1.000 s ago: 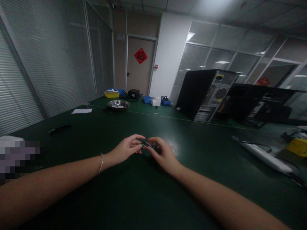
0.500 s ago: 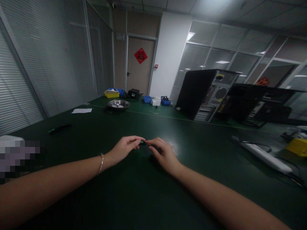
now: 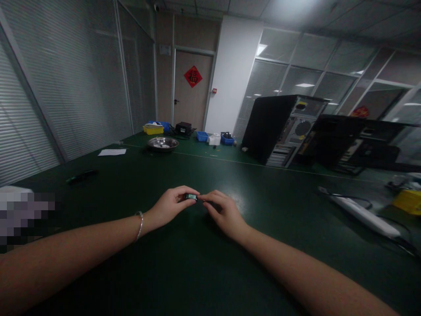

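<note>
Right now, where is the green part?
In the head view, the green part is just left of and below centre, held in the left hand, with the right hand close on its right.

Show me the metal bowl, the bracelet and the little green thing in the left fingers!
Metal bowl [image 3: 163, 149], head view: its near wall.
Bracelet [image 3: 141, 223], head view: its band.
Little green thing [image 3: 192, 197], head view: its green side.

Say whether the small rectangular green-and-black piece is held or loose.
Held: the left hand pinches the piece between thumb and fingers.
</note>
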Demonstrator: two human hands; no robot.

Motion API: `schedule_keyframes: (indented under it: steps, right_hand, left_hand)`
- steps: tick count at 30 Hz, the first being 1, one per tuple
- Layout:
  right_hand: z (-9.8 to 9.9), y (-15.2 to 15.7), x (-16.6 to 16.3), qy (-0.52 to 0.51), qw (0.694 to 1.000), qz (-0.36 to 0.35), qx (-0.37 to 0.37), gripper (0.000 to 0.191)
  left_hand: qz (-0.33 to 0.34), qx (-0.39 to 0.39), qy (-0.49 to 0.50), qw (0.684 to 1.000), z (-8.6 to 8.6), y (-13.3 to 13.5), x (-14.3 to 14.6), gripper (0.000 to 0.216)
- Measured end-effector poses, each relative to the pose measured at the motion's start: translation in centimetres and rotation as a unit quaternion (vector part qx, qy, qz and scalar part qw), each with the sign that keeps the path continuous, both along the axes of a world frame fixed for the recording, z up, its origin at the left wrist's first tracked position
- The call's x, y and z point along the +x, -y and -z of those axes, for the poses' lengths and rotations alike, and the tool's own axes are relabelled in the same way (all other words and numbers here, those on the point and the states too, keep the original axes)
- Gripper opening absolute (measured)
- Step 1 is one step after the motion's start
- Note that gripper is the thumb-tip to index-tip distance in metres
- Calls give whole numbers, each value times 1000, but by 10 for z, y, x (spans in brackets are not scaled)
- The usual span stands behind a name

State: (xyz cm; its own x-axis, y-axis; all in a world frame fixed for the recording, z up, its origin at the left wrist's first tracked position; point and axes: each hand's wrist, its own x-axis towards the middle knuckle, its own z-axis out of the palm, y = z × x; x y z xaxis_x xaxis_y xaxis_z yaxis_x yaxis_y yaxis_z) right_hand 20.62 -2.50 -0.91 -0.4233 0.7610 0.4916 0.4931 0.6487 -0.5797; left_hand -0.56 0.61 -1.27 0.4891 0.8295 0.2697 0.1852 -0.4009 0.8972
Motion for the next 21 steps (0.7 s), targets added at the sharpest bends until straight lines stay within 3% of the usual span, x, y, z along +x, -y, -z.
schedule_keyframes:
  steps: [9,21]
  right_hand:
    - [-1,1,-1,-14,1000,-18,6,32]
    - [-2,-1,-2,-46,999,-25,-2,28]
  left_hand:
    - [12,-110,48,993,-3,0,1,31]
    - [10,-165,98,981,-4,1,3,33]
